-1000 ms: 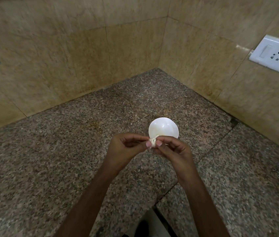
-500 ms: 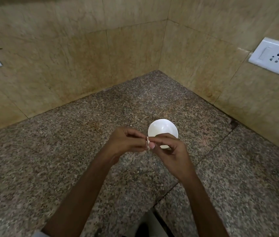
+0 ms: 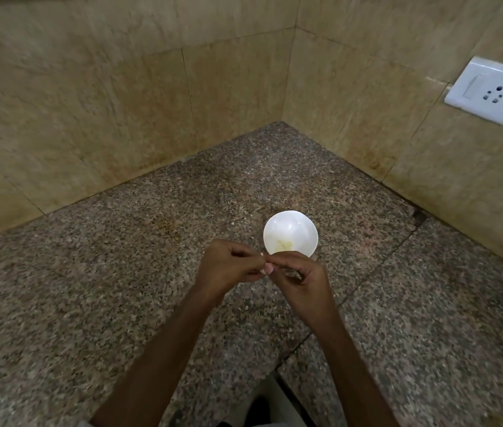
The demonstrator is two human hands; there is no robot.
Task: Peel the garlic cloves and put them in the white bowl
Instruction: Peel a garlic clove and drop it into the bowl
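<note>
left hand (image 3: pixel 228 266), right hand (image 3: pixel 304 283), pinching garlic clove (image 3: pixel 263 255), near white bowl (image 3: pixel 290 224)

White bowl (image 3: pixel 290 232) (speckled brown counter (image 3: pixel 89 288))

One camera, worn on the head, looking down.

It looks forward and down at a stone counter (image 3: pixel 120 303) in a corner where two walls (image 3: pixel 89 118) meet. The left hand (image 3: pixel 228 266) and right hand (image 3: pixel 302 282) are close below it, in the middle of the view, pinching a garlic clove (image 3: pixel 263 255).
</note>
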